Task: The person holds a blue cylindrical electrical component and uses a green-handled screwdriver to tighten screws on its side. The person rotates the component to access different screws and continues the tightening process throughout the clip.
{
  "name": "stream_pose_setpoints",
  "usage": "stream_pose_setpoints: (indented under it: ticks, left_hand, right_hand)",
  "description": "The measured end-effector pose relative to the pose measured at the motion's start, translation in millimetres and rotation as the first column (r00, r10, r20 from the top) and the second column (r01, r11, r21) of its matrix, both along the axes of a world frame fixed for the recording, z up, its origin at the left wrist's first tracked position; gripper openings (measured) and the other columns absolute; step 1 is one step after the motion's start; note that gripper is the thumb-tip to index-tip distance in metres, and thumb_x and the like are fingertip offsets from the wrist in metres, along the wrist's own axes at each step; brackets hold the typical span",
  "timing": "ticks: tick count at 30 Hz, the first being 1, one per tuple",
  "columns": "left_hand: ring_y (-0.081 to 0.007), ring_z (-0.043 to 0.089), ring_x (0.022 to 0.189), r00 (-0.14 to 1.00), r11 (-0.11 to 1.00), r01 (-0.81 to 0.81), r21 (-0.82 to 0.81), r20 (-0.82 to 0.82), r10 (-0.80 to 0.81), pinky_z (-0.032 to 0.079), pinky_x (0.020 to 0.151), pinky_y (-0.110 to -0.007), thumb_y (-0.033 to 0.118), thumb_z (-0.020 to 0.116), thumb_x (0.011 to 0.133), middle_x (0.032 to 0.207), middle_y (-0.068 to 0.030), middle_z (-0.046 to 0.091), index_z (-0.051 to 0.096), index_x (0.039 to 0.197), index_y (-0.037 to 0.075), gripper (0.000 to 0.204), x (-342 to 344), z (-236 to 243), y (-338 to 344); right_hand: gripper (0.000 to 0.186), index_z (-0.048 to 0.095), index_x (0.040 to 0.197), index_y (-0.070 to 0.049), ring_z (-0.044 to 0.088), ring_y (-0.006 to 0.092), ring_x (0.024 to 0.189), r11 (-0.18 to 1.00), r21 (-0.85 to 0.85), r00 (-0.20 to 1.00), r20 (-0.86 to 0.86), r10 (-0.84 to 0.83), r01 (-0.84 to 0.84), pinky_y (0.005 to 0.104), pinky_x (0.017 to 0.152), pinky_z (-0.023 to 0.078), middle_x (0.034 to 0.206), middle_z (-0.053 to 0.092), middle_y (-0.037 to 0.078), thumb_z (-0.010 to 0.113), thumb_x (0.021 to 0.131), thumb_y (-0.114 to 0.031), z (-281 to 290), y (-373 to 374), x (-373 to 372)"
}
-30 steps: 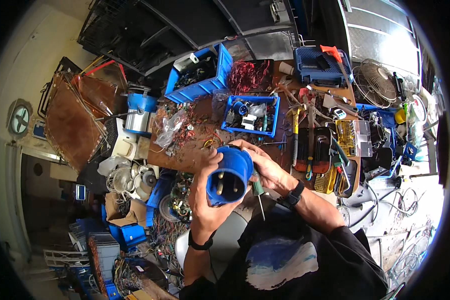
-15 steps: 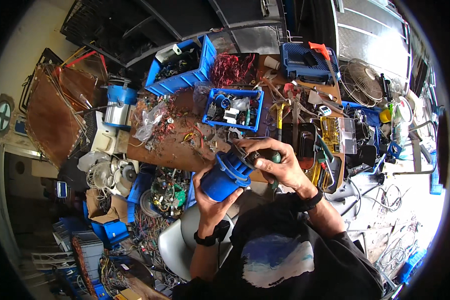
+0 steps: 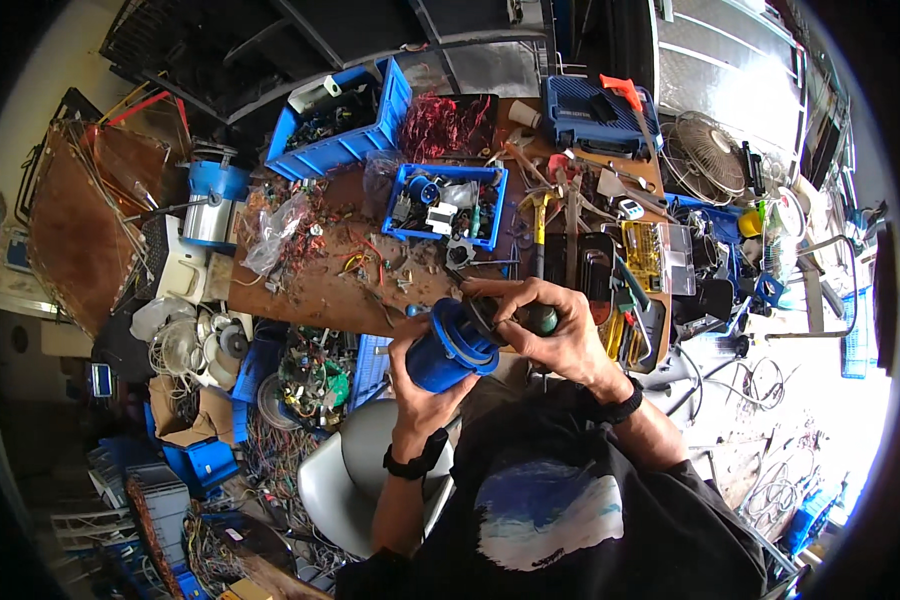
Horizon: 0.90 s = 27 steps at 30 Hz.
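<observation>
A blue cylindrical plastic housing point(image 3: 442, 362) with a wide ringed collar is tilted in front of my chest, its collar end up and to the right. My left hand point(image 3: 415, 385) is closed around its lower part. At the collar end is a dark, flat, roundish piece point(image 3: 484, 318), pinched by the fingers of my right hand point(image 3: 560, 335). A dark green tool handle point(image 3: 542, 319) also rests inside my right hand; the rest of that tool is hidden. Whether the dark piece still touches the housing I cannot tell.
Beyond my hands, a brown workbench point(image 3: 310, 305) carries scraps, a blue tray point(image 3: 445, 243) of parts, a larger blue crate point(image 3: 340, 150), a yellow-handled hammer point(image 3: 540, 225) and a blue tool case point(image 3: 600, 115). A grey-white chair point(image 3: 330, 490) stands at my left.
The whole view has shifted slightly, with the bench sliding left and up. At the collar end, the dark piece has turned more edge-on in my right fingers. Both hands keep their hold.
</observation>
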<state>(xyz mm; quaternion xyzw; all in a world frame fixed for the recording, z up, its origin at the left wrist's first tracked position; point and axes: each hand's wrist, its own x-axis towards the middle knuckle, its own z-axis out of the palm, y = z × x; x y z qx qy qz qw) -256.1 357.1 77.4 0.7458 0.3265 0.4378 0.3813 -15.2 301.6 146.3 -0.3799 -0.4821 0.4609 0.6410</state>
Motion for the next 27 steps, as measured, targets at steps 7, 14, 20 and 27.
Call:
stream_pose_setpoints:
  ticks: [7, 14, 20, 27]
  left_hand:
    - [-0.0258, 0.069, 0.121, 0.997, 0.961, 0.051, -0.272, 0.076, -0.031, 0.057, 0.104, -0.041, 0.024, 0.103, 0.073, 0.134, -0.0135, 0.066, 0.055, 0.142, 0.003, 0.086, 12, 1, 4]
    - [-0.0222, 0.071, 0.122, 0.957, 0.796, 0.193, -0.574, 0.29, -0.023, 0.06, 0.103, -0.038, 0.014, 0.102, 0.073, 0.135, -0.0112, 0.069, 0.054, 0.146, 0.003, 0.088, 22, -11, -4]
    - [-0.0237, 0.068, 0.124, 0.927, 0.911, 0.254, -0.325, 0.351, -0.133, 0.06, 0.105, -0.039, 0.011, 0.098, 0.076, 0.141, -0.0128, 0.064, 0.047, 0.152, 0.003, 0.092, 45, -15, 9]
    - [-0.0284, 0.054, 0.142, 0.919, 0.852, 0.363, -0.377, 0.294, -0.262, 0.048, 0.119, -0.043, 0.005, 0.099, 0.07, 0.154, -0.0114, 0.048, 0.042, 0.157, 0.005, 0.104, 66, -40, 10]
  right_hand:
    - [0.02, 0.074, 0.109, -0.003, 0.059, 0.0347, 0.144, 0.982, 0.167, 0.951, 0.309, 0.028, -0.083, 0.0474, 0.118, 0.049, 0.145, 0.068, 0.021, 0.083, 0.092, -0.004, 7, 0, 3]
    - [0.034, 0.072, 0.117, -0.002, 0.061, 0.032, 0.142, 0.997, 0.049, 0.988, 0.145, -0.058, 0.052, 0.0454, 0.118, 0.048, 0.147, 0.067, 0.019, 0.089, 0.089, -0.012, 17, -4, -2]
    - [0.075, 0.067, 0.133, -0.001, 0.063, 0.0296, 0.138, 0.99, 0.113, 0.942, 0.315, -0.117, 0.085, 0.0434, 0.114, 0.05, 0.15, 0.065, 0.019, 0.103, 0.072, -0.026, 9, -11, 17]
    - [0.102, 0.053, 0.153, -0.003, 0.067, 0.0359, 0.132, 0.986, -0.119, 0.876, 0.48, -0.045, 0.116, 0.0458, 0.11, 0.056, 0.144, 0.067, 0.02, 0.102, 0.07, -0.037, -22, -23, 23]
